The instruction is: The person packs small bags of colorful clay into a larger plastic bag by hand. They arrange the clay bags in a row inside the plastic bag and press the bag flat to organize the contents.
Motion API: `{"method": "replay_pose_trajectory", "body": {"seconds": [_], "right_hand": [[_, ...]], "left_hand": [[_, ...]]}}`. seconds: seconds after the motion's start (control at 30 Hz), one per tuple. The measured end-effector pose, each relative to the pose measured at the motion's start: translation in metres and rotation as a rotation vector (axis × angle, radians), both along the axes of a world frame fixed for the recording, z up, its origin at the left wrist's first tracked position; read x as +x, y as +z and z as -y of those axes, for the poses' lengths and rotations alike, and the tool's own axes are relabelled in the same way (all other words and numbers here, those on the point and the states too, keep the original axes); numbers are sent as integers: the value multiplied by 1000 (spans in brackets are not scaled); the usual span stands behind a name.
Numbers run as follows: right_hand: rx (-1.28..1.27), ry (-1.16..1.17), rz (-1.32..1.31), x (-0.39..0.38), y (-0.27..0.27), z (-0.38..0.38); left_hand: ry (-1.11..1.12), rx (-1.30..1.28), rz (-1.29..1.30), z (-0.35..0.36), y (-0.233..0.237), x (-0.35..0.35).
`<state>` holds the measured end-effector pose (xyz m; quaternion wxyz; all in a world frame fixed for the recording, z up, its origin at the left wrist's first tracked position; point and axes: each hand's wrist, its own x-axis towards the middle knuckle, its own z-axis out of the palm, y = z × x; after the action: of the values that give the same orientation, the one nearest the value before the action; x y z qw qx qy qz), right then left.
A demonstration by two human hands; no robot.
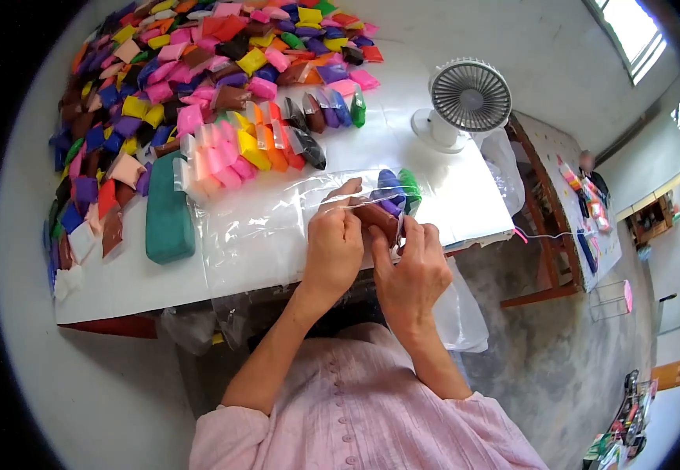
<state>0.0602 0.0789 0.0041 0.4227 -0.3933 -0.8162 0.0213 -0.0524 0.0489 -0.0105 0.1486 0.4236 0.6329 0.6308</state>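
Your left hand (332, 252) and right hand (412, 272) are together at the near edge of the tabletop (442, 184), both on a clear bag (262, 227) that lies flat across it. The brown packet (377, 217) sits right btwn the two hands, touching both.

Left fingers (346, 205) are curled narrow, pinching the bag film at the packet's left end. Right fingers (417, 235) are closed tight on the packet's near right end, thumb side pressed in. Can't tell whether film lies btwn your skin and the packet.

Just beyond the brown one, inside the bag, are blue/purple packets (389, 188) w/ a green packet (410, 186) beside them on the right, all bunched at the bag's right end. The rest of the bag runs left, flat.

Farther back: a row of packets (250, 149), pink thru yellow, orange, dark, blue, green, overlapping in a line. Left of it lies a teal block (168, 213), near the bag's far left corner. A big heap of mixed packets (175, 70) covers the far left of the tabletop. A small white fan (465, 98) stands at the far right, well apart from your hands. More clear plastic (465, 317) hangs below the tabletop edge by your right wrist.
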Motion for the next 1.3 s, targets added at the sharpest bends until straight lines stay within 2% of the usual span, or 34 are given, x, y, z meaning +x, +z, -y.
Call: {"method": "replay_pose_trajectory", "body": {"seconds": [0.1,0.27,0.37,0.47,0.5,0.6,0.63,0.8,0.9,1.13,1.23,1.3], "right_hand": [[40,-37,-16,-2,-6,-4],[34,-39,-8,-1,-9,-7],[3,-30,-16,-1,-9,-8],[-15,-25,-22,-1,-8,-9],[-18,-23,-23,-1,-7,-9],[17,-28,6,-6,-2,-9],[4,-46,21,-8,-1,-11],[-19,-92,6,-13,-1,-12],[-88,31,-126,-5,-3,-8],[-9,18,17,-13,-7,-15],[-75,73,-17,-10,-8,-12],[-60,84,5,-12,-6,-12]], "left_hand": [[28,50,-91,0,9,9],[215,127,-539,-5,5,18],[387,-23,-759,-1,8,22],[326,-9,-483,4,-2,20],[278,-15,-285,5,-4,18],[52,27,80,16,4,10],[35,109,35,15,2,9],[24,63,-107,16,-4,3],[38,35,-84,16,-2,3],[52,-67,-140,18,5,5],[26,-75,-93,18,2,3],[44,-40,-192,17,1,0]]}}
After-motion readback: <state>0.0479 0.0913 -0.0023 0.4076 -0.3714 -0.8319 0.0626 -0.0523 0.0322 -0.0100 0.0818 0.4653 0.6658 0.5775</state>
